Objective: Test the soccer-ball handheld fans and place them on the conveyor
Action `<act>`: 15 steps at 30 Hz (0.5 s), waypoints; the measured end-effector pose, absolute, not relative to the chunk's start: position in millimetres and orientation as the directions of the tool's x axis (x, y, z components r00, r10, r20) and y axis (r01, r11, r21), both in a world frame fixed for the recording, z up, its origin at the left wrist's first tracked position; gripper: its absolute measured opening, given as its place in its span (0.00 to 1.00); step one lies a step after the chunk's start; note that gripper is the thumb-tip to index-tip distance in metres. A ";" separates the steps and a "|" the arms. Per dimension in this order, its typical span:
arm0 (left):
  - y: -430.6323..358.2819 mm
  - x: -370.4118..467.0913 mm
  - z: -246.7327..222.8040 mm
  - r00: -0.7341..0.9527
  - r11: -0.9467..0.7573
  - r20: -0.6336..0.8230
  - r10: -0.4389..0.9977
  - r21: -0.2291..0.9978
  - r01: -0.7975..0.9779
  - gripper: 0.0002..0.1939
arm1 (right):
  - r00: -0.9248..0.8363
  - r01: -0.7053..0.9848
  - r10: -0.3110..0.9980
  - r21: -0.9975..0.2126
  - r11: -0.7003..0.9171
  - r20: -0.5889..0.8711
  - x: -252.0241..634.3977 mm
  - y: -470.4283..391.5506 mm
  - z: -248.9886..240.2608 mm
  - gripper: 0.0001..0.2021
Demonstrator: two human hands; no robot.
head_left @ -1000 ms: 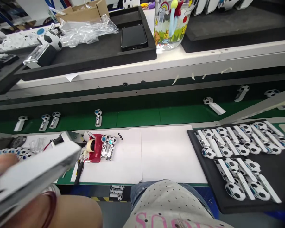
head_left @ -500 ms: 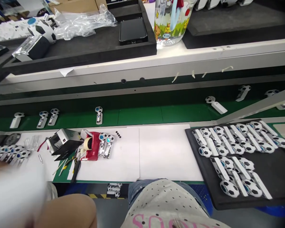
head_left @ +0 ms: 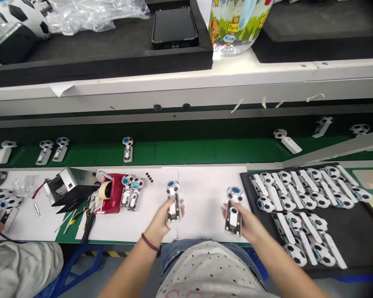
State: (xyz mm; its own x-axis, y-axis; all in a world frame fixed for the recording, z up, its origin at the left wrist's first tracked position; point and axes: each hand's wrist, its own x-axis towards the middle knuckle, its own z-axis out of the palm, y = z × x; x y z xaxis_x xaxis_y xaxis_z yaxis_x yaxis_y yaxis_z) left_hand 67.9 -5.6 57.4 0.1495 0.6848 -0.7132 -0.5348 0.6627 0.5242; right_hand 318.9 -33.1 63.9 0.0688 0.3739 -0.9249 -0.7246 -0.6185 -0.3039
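Observation:
My left hand [head_left: 162, 217] is closed around a handheld device with a soccer-ball head [head_left: 173, 210], held upright over the white paper. Its opened handle shows parts inside. My right hand [head_left: 248, 222] grips a second soccer-ball-headed device [head_left: 233, 220], whose dark inner board with yellowish spots faces up. The two hands are apart, one on each side of my body. Two similar devices [head_left: 133, 193] lie side by side on the paper to the left of my left hand, near several small black dots [head_left: 149, 177].
On the right, a black tray [head_left: 345, 231] bears rows of white-handled soccer-ball devices. Left are a red tape dispenser [head_left: 113, 194], a black-and-white box [head_left: 73, 186] and pliers [head_left: 88, 223]. A co-worker's sleeve [head_left: 25, 265] is at lower left. A shelf edge [head_left: 180, 89] crosses above.
My hands have come into view, each with a soccer-ball device. The co-worker's blurred arm at lower left has drawn back, and the camera view has shifted slightly.

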 end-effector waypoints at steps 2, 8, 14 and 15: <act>-24.4 85.2 19.0 0.177 0.762 -0.816 0.550 0.404 -0.506 0.10 | 0.025 -0.700 0.309 -0.238 -0.673 -0.951 312.5 -50.2 22.3 0.04; 42.8 108.4 -14.8 0.245 0.825 -0.827 0.506 0.381 -0.417 0.13 | 0.035 -0.658 0.382 -0.309 -0.687 -0.924 334.6 12.7 -17.4 0.05; 180.7 111.0 -13.1 0.152 0.738 -0.723 0.673 0.644 -0.204 0.24 | 0.226 -0.560 0.584 -0.595 -0.577 -0.780 384.6 138.3 -38.8 0.10; 188.0 107.4 -19.2 0.105 0.738 -0.732 0.674 0.660 -0.136 0.25 | 0.269 -0.523 0.584 -0.625 -0.579 -0.766 390.8 142.3 -45.6 0.11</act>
